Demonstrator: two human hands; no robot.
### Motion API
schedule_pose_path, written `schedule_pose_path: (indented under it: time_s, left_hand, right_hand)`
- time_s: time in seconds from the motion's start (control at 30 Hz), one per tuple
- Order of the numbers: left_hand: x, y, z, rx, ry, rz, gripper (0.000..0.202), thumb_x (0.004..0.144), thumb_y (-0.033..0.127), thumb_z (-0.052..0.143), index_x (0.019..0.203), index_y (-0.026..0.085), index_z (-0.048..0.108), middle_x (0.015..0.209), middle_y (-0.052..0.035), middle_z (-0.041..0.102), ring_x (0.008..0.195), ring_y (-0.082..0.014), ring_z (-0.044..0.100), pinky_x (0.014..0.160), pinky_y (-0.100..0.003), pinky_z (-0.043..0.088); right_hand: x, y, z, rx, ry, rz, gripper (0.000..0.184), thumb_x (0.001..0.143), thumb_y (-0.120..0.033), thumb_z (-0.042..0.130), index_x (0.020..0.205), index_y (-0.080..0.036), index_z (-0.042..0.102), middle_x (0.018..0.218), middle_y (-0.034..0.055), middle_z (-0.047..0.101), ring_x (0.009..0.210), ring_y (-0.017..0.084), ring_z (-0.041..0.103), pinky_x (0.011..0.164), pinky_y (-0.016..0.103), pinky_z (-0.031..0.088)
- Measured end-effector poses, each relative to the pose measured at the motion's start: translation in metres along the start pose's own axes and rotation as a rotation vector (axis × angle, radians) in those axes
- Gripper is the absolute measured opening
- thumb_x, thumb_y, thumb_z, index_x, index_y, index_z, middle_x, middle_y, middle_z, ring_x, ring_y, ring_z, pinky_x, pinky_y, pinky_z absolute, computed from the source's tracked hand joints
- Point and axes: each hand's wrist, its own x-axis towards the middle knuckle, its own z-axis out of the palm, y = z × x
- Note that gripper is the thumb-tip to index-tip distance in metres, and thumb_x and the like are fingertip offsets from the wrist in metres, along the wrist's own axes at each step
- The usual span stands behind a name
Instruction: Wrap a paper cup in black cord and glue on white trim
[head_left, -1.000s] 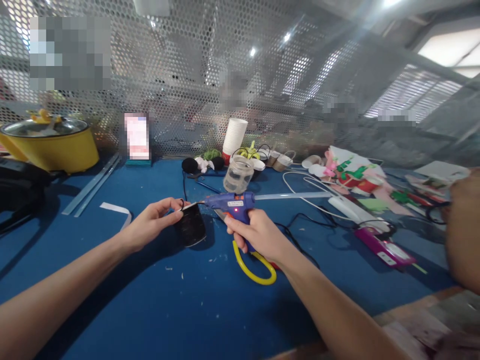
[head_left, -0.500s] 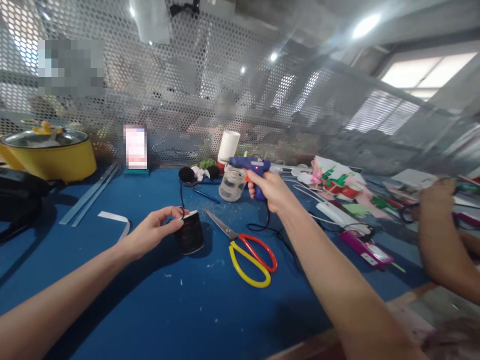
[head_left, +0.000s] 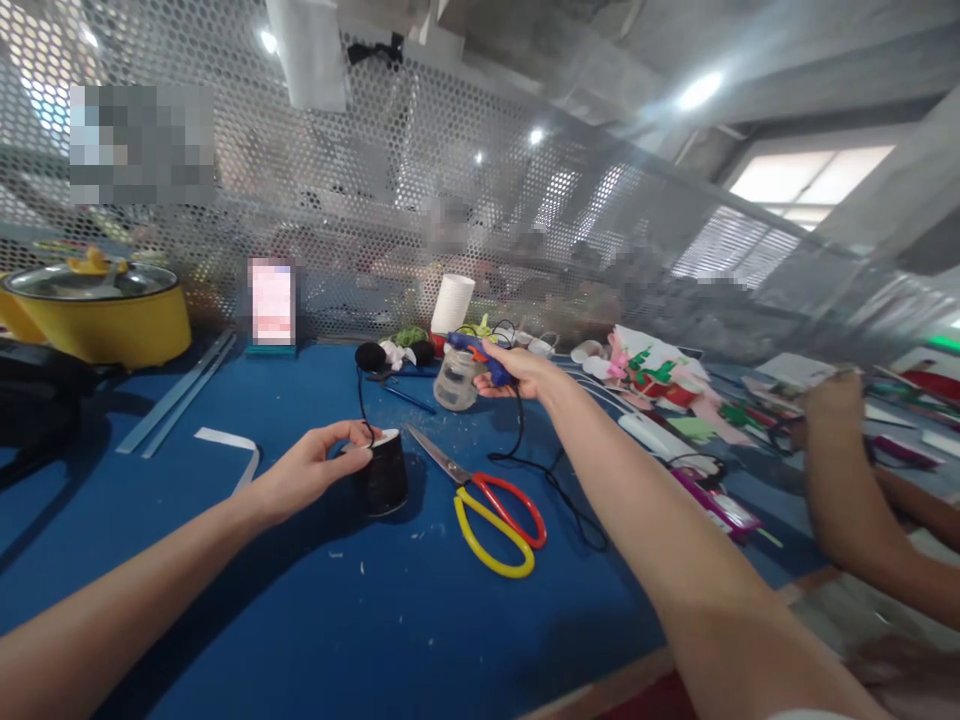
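My left hand [head_left: 319, 462] pinches the upper rim of a small black cylinder [head_left: 382, 478] with a white inside; a black cord [head_left: 362, 400] runs from its top to a black ball [head_left: 370, 357]. Farther off, my right hand [head_left: 517, 368] is wrapped round a blue hot glue gun [head_left: 495, 371] with an orange trigger. The gun's nozzle end is over a clear plastic jar [head_left: 455, 381], and its cable trails down onto the table. Between my hands lie scissors [head_left: 465, 484] with one red and one yellow handle, blades slightly apart.
A yellow pot [head_left: 112, 315] and a lit phone [head_left: 271, 305] stand at the back left. White strip [head_left: 225, 436] lies left of my hand. Paper flowers [head_left: 652, 365], a purple glue gun [head_left: 712, 500] and a co-worker's arm [head_left: 840, 470] are to the right. Perforated metal screen [head_left: 337, 200] behind.
My right hand has lowered the glue gun, which now tilts down over the jar's top. My left hand keeps its hold on the black cylinder. The view has shifted slightly.
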Motion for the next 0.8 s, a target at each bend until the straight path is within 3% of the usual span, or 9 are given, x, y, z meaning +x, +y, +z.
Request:
schedule_pose_path:
  time_s: [0.1, 0.23, 0.3, 0.47, 0.53, 0.6, 0.7, 0.8]
  left_hand:
    - [0.000, 0.001, 0.000, 0.034, -0.005, -0.003, 0.021, 0.076, 0.035, 0.055, 0.066, 0.018, 0.048, 0.101, -0.0075, 0.058, 0.108, -0.0239, 0.046, 0.093, -0.037, 0.030]
    - [-0.001, 0.004, 0.002, 0.069, -0.014, 0.000, 0.020, 0.077, 0.034, 0.052, 0.066, 0.017, 0.047, 0.101, -0.0081, 0.058, 0.107, -0.0225, 0.047, 0.093, -0.037, 0.031]
    - [-0.002, 0.006, 0.004, 0.097, -0.018, 0.019, 0.018, 0.077, 0.033, 0.051, 0.068, 0.017, 0.046, 0.102, -0.0080, 0.058, 0.107, -0.0216, 0.048, 0.093, -0.036, 0.031]
    - [-0.004, 0.011, 0.009, 0.284, -0.037, 0.123, 0.015, 0.076, 0.031, 0.048, 0.068, 0.018, 0.045, 0.088, -0.0048, 0.056, 0.089, -0.0179, 0.051, 0.085, -0.034, 0.038]
    - [-0.004, 0.012, 0.009, 0.377, -0.042, 0.140, 0.016, 0.077, 0.031, 0.047, 0.067, 0.018, 0.046, 0.080, -0.0033, 0.054, 0.084, -0.0176, 0.051, 0.083, -0.034, 0.039]
    - [-0.004, 0.013, 0.009, 0.421, -0.027, 0.143, 0.016, 0.077, 0.031, 0.046, 0.066, 0.018, 0.046, 0.081, -0.0039, 0.055, 0.087, -0.0187, 0.051, 0.085, -0.035, 0.038]
    - [-0.003, 0.011, 0.007, 0.395, -0.007, 0.125, 0.015, 0.076, 0.031, 0.047, 0.068, 0.018, 0.046, 0.095, -0.0079, 0.058, 0.099, -0.0211, 0.051, 0.091, -0.038, 0.035]
    - [-0.003, 0.008, 0.006, 0.314, -0.007, 0.089, 0.015, 0.077, 0.031, 0.048, 0.069, 0.018, 0.045, 0.112, -0.0115, 0.056, 0.111, -0.0225, 0.047, 0.097, -0.041, 0.030]
  right_hand:
    - [-0.014, -0.009, -0.007, -0.213, 0.092, 0.015, 0.035, 0.080, -0.040, 0.051, 0.056, -0.015, 0.053, 0.051, 0.0080, 0.057, 0.058, 0.022, 0.061, 0.055, 0.037, 0.048]
    - [-0.054, -0.027, 0.005, -0.386, 0.227, -0.168, 0.025, 0.081, -0.033, 0.050, 0.067, -0.015, 0.057, 0.078, 0.0120, 0.060, 0.093, 0.025, 0.055, 0.077, 0.036, 0.041]
    - [-0.076, -0.031, 0.026, -0.407, 0.136, -0.261, 0.031, 0.083, -0.039, 0.045, 0.070, -0.016, 0.061, 0.079, 0.0088, 0.061, 0.087, 0.021, 0.055, 0.076, 0.033, 0.040]
    - [-0.098, -0.021, 0.089, -0.375, -0.359, -0.398, 0.046, 0.083, -0.045, 0.042, 0.050, -0.016, 0.058, 0.055, 0.0020, 0.055, 0.062, 0.014, 0.054, 0.060, 0.026, 0.039]
    - [-0.097, -0.016, 0.103, -0.324, -0.428, -0.382, 0.042, 0.080, -0.042, 0.047, 0.047, -0.017, 0.054, 0.054, 0.0015, 0.054, 0.061, 0.014, 0.054, 0.059, 0.026, 0.039]
    - [-0.095, -0.013, 0.107, -0.189, -0.411, -0.326, 0.031, 0.076, -0.034, 0.054, 0.051, -0.016, 0.055, 0.067, 0.0029, 0.060, 0.069, 0.015, 0.056, 0.065, 0.027, 0.040]
    - [-0.096, -0.010, 0.102, 0.117, -0.360, -0.197, 0.014, 0.070, -0.027, 0.058, 0.061, -0.016, 0.058, 0.095, 0.0062, 0.062, 0.086, 0.016, 0.057, 0.077, 0.028, 0.040]
    - [-0.101, -0.005, 0.093, 0.340, -0.304, -0.111, 0.012, 0.066, -0.028, 0.061, 0.068, -0.016, 0.059, 0.101, 0.0075, 0.062, 0.090, 0.016, 0.057, 0.082, 0.030, 0.039]
